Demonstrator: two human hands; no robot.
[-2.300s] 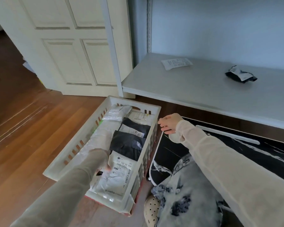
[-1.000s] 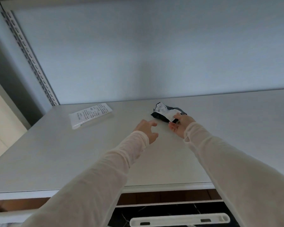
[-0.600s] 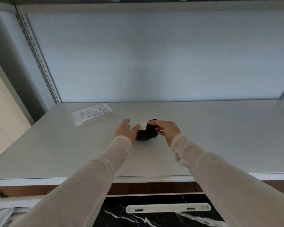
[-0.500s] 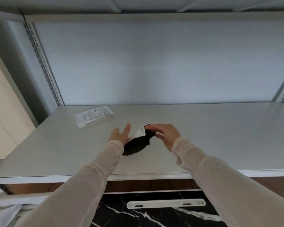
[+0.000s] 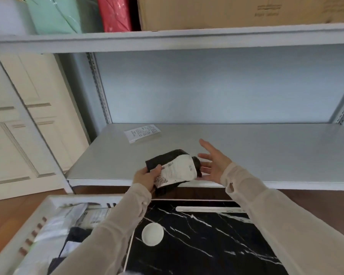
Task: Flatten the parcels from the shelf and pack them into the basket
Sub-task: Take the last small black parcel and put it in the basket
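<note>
Several parcels (image 5: 68,217) already lie in the basket (image 5: 31,227). One crumpled black parcel (image 5: 173,169) is gripped by the left hand (image 5: 145,179) over the shelf (image 5: 266,155) front edge; the right hand (image 5: 213,165), fingers (image 5: 205,144) straight and spread, is at its right end. One white parcel (image 5: 142,132) on the shelf awaits packing.

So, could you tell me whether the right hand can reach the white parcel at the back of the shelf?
Probably yes. The right hand is open, the shelf between it and the white parcel is bare, and the black parcel gripped by the left hand sits nearer the front.
</note>
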